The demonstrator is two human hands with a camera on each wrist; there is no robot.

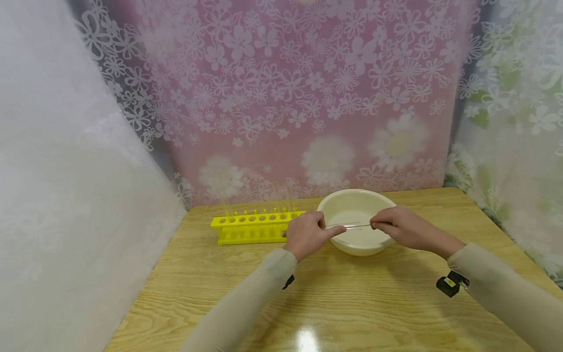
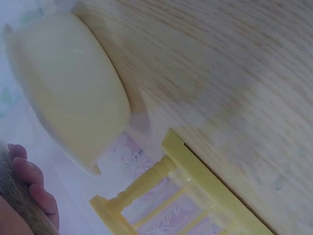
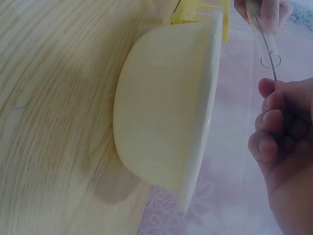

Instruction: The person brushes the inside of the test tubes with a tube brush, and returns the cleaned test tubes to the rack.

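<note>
Over the cream basin (image 1: 358,248), the left hand (image 1: 308,233) grips a clear glass tube (image 1: 352,226), its open end toward the right hand. The right hand (image 1: 401,228) pinches a thin twisted wire (image 3: 268,55) that runs into the tube's mouth, as the right wrist view shows. In that view the right fingers (image 3: 272,120) are curled and the left hand (image 3: 272,13) is at the top. In the left wrist view, only the left fingers (image 2: 30,178) show at the lower left, beside something brownish and bristly (image 2: 19,196). Whatever lies inside the right palm is hidden.
A yellow test tube rack (image 1: 250,239) with several clear tubes upright in it stands left of the basin on the wooden table (image 1: 334,308). A flowered pink curtain (image 1: 308,98) hangs behind, with pale sheets at both sides.
</note>
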